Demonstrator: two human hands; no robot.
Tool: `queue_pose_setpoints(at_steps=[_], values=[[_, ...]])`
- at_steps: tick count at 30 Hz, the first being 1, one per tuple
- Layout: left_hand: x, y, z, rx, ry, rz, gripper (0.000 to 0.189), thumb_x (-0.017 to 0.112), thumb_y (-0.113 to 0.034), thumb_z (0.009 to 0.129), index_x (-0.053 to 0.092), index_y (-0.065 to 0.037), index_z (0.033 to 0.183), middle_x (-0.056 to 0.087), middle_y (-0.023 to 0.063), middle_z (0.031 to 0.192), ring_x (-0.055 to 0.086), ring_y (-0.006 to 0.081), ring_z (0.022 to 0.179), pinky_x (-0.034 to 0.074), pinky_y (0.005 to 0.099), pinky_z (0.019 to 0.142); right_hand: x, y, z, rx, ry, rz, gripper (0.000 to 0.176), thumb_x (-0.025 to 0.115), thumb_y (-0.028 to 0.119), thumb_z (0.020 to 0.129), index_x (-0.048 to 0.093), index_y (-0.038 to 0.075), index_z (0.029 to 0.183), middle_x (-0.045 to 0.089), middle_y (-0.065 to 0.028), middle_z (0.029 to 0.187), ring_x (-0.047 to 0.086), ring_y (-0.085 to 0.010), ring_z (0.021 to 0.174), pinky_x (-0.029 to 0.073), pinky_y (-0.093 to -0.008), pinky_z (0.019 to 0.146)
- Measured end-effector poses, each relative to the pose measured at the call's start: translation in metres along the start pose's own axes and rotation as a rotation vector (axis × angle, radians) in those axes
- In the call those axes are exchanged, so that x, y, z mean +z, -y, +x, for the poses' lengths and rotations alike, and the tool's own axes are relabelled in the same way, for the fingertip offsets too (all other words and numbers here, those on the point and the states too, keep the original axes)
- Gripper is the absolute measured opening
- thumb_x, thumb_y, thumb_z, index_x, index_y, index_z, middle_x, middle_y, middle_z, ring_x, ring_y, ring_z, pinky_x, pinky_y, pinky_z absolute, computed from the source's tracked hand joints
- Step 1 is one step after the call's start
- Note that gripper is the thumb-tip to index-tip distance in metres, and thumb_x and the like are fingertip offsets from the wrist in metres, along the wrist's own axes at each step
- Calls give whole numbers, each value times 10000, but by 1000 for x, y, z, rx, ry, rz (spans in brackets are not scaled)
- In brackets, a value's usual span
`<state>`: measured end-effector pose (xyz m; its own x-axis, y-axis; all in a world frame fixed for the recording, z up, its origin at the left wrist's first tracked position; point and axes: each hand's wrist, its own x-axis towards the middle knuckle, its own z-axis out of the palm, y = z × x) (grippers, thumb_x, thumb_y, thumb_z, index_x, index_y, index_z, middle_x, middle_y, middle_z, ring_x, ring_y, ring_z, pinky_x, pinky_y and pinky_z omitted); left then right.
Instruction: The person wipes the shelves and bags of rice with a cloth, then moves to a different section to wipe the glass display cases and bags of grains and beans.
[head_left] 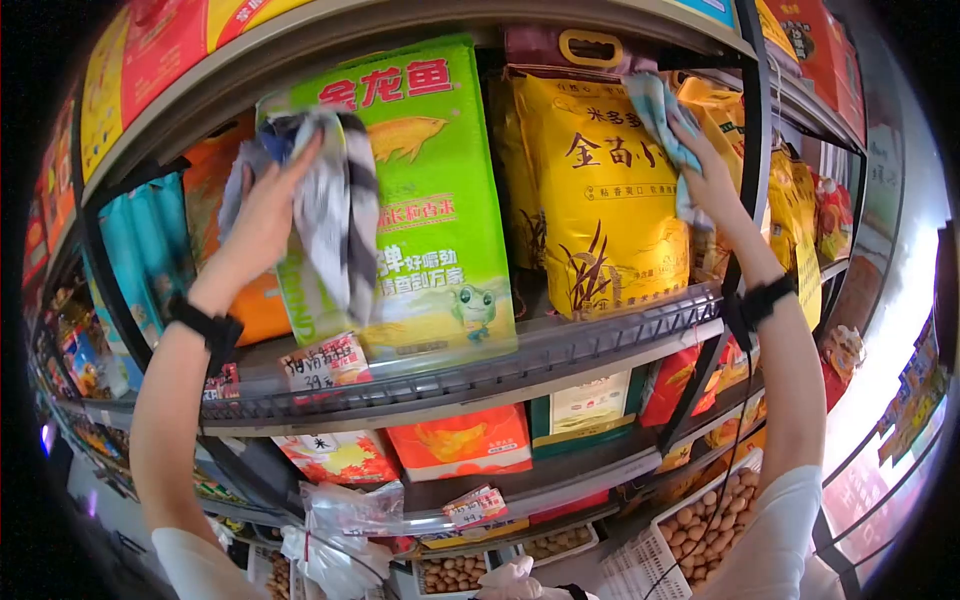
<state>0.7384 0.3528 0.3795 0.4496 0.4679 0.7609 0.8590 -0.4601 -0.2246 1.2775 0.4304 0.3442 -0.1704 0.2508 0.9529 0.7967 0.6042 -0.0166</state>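
My left hand (pixel 265 210) is closed on a grey, white and dark striped cloth (pixel 335 215), which lies against the left part of a green rice bag (pixel 440 200) and is slightly blurred. A light blue and white striped cloth (pixel 660 115) is in my right hand (pixel 705 175), at the upper right edge of a yellow rice bag (pixel 610 205). Both bags stand upright on the middle shelf. Dark bands circle both wrists, and a thin cable hangs from the right one.
A clear plastic rail (pixel 480 355) runs along the shelf front, with a handwritten price card (pixel 325 370) at left. Below are an orange-red bag (pixel 460 440) and a white crate (pixel 640 560) of round brown goods. Black uprights (pixel 755 150) divide the shelving. White plastic bags (pixel 340 550) hang below.
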Motion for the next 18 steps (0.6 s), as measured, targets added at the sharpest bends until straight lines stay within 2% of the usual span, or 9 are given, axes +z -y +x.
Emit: queue_pose_setpoints(at_steps=[2, 4, 6, 8, 10, 12, 14, 16, 18], values=[[3, 21, 23, 57, -190, -100, 773, 308, 160, 744, 315, -197, 1430, 432, 225, 1321, 416, 380, 1209, 217, 395, 1103, 11, -4, 14, 59, 20, 39, 561, 449, -105, 723, 538, 78, 1246, 466, -192, 1319, 450, -377, 1205, 360, -365, 1012], [5, 18, 21, 26, -206, -52, 762, 316, 162, 748, 324, -186, 1426, 438, 229, 1314, 419, 379, 1210, 242, 365, 1090, 15, 14, 19, 150, 239, -134, 555, 453, -102, 719, 545, 73, 1237, 441, -185, 1346, 462, -378, 1184, 387, -377, 987], [6, 12, 9, -11, -225, -13, 751, 324, 163, 752, 333, -176, 1422, 443, 233, 1308, 421, 378, 1210, 266, 335, 1077, 10, 45, -11, 79, 150, -181, 581, 433, -125, 705, 547, 79, 1237, 426, -162, 1369, 467, -381, 1175, 402, -393, 971], [0, -2, -21, -9, -22, -174, 750, 338, 170, 746, 348, -168, 1415, 445, 248, 1301, 414, 387, 1218, 293, 359, 1057, 3, 61, -35, -57, 124, -67, 632, 422, -151, 673, 543, 91, 1244, 398, -143, 1398, 446, -381, 1204, 390, -400, 990], [-4, -14, -51, -83, 131, -124, 711, 373, 148, 757, 386, -167, 1395, 469, 241, 1276, 415, 387, 1218, 323, 360, 1032, -13, 88, -60, -69, 174, -38, 633, 435, -153, 657, 555, 95, 1226, 372, -120, 1422, 413, -371, 1245, 369, -391, 1024], [-3, -41, -66, 17, 251, -152, 645, 417, 105, 772, 440, -160, 1360, 509, 220, 1219, 424, 380, 1211, 317, 386, 1035, -18, 113, -85, -65, 346, 30, 565, 463, -129, 661, 579, 79, 1174, 372, -97, 1430, 394, -350, 1273, 355, -380, 1047], [-4, -64, -73, 142, 527, -62, 587, 482, 49, 769, 491, -164, 1316, 516, 195, 1222, 426, 360, 1221, 276, 431, 1070, -7, 125, -107, -387, 641, 29, 511, 493, -111, 671, 581, 75, 1138, 378, -77, 1431, 414, -328, 1267, 375, -377, 1037], [10, -74, -71, 390, 548, 89, 698, 592, 12, 691, 477, -246, 1329, 528, 186, 1198, 401, 338, 1263, 253, 469, 1088, -4, 135, -100, -386, 654, 23, 515, 507, -104, 671, 568, 78, 1148, 378, -72, 1431, 413, -324, 1269, 376, -387, 1038], [15, -77, -56, 451, 512, 134, 640, 591, -14, 707, 514, -261, 1293, 524, 143, 1230, 394, 347, 1267, 235, 521, 1088, -2, 133, -91, -333, 682, 8, 539, 530, -95, 679, 534, 91, 1185, 359, -63, 1443, 404, -322, 1278, 364, -417, 1052]])
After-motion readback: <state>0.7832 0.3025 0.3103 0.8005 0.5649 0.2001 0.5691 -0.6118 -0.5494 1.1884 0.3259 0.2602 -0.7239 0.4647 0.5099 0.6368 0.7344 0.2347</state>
